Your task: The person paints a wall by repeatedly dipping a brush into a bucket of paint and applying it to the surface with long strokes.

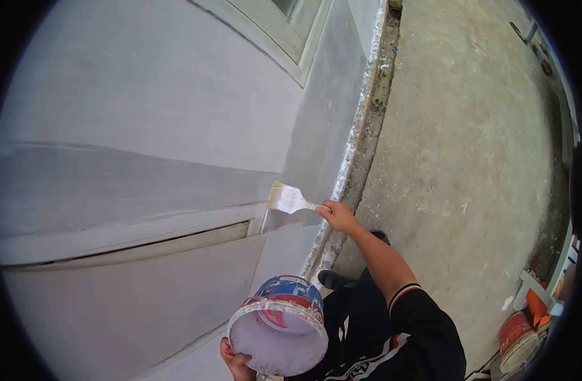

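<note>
My right hand is closed around the handle of a wide paintbrush, whose ferrule is coated in white paint. Its pale bristles point left and overlap a grey patch of the wall in this view. Down at the bottom, my left hand grips the rim of a paint bucket, fingers curled over the edge. The bucket is blue and red outside, streaked with white, and tilts so its pale, paint-coated inside shows.
A white-splashed ledge runs along the wall's foot beside a concrete floor. White frames interrupt the wall. A red bucket and an orange item stand at lower right. My dark shoe is near the ledge.
</note>
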Tool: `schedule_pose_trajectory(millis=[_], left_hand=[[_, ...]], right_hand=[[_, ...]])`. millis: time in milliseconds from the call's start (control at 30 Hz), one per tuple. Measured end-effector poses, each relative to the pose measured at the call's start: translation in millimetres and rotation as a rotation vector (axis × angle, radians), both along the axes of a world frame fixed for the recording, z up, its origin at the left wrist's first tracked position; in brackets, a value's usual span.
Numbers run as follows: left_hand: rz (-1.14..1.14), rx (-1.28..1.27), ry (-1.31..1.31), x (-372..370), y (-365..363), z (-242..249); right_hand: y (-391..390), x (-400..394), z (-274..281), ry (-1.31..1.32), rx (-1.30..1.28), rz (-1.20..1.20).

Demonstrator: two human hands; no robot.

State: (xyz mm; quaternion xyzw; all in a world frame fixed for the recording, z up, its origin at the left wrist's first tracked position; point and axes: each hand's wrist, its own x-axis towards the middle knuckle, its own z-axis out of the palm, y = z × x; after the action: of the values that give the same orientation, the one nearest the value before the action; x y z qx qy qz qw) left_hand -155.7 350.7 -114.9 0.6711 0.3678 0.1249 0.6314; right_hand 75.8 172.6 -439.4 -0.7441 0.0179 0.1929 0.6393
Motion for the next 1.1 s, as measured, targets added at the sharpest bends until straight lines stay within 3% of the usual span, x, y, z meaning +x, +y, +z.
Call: schedule_pose_trajectory(millis=[67, 100, 233, 433, 533, 733, 933, 1033, 1100], left_hand=[[-0.021, 0.081, 0.075, 4, 9, -28], [-0.170, -0.048, 0.165, -31, 54, -47], [-0.166, 0.092, 0.213, -2, 45, -89], [-0.200, 0.025, 0.261, 13, 55, -145], [-0.241, 0.000, 0.280, 17, 56, -161], [-0.307, -0.052, 0.298, 21, 55, -161], [-0.373, -0.042, 0.273, 8, 67, -164], [-0.205, 0.003, 0.266, 10, 38, -168], [-0.254, -0.030, 0.258, 5, 44, -168]], right_hand=[[4, -3, -42, 0.026, 0.024, -0.014], [4, -1, -61, 0.034, 0.021, -0.015], [6, -9, -146, 0.110, 0.018, -0.029], [-3, -14, -281, 0.154, -0.169, -0.026], [-10, -16, -318, 0.249, -0.310, -0.051], [0, -28, -314, 0.334, -0.542, -0.112], [43, 0, -295, 0.379, -0.566, -0.207], [53, 12, -284, 0.431, -0.520, -0.159], [50, 12, -278, 0.388, -0.487, -0.151]])
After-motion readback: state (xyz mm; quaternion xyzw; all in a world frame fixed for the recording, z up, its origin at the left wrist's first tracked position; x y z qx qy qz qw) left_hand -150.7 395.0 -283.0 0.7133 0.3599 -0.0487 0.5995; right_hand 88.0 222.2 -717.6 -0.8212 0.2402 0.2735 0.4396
